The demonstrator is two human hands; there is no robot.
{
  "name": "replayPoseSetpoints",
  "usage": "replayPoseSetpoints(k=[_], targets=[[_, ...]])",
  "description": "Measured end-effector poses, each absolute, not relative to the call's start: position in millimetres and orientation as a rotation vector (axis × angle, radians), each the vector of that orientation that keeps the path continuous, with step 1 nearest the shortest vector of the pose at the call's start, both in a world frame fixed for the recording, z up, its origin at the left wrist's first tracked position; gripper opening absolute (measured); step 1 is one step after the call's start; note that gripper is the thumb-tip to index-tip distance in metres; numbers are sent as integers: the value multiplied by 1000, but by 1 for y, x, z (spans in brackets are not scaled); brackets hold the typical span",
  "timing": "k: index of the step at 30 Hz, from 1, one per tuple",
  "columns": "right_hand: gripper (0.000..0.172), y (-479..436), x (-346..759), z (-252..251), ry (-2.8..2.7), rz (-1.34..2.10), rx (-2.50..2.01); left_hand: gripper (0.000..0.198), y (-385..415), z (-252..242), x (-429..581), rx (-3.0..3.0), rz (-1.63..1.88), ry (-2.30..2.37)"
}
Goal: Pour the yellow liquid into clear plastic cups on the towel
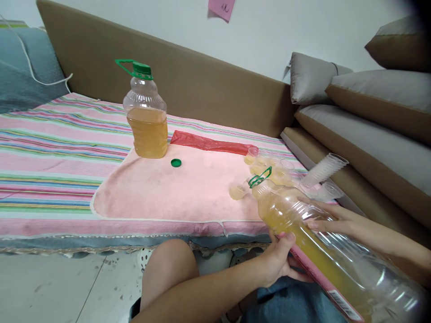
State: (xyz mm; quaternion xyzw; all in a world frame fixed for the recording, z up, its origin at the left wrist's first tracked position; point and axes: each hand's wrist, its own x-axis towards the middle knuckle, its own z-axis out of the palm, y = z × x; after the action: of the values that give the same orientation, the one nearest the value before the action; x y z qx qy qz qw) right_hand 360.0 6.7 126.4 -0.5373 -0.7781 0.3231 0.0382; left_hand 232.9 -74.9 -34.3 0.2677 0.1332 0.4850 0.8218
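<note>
I hold a large clear plastic bottle [303, 233] of yellow liquid, tipped over with its open neck to the left. My left hand [281, 258] is closed around its lower side, by the pink label. Against the far side lies my right hand [325, 220], fingers partly hidden behind the bottle. The bottle's mouth, with a green ring handle [266, 173], is at the rim of a clear plastic cup [237, 192] that holds some yellow liquid. Behind it stand several more cups [257, 169] with liquid. A green bottle cap [175, 163] lies on the pink cloth [188, 193].
A second capped bottle [148, 130], about half full, stands upright at the back left. Behind the cloth stretches a red plastic bag [212, 143]. Stacks of empty cups [325, 169] lie at the right, near piled cushions [370, 121]. The bed's front edge [117, 242] is before my knees.
</note>
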Motion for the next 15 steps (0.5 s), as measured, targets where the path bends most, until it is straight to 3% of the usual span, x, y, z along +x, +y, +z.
replayPoseSetpoints(k=[5,15], targets=[[81,7,360,128,-2401,1083,-1660,105,-75,-31,231,555,1025,309],[84,5,356,131,-2402,964,-1724,99,-75,-35,233,571,1047,284]])
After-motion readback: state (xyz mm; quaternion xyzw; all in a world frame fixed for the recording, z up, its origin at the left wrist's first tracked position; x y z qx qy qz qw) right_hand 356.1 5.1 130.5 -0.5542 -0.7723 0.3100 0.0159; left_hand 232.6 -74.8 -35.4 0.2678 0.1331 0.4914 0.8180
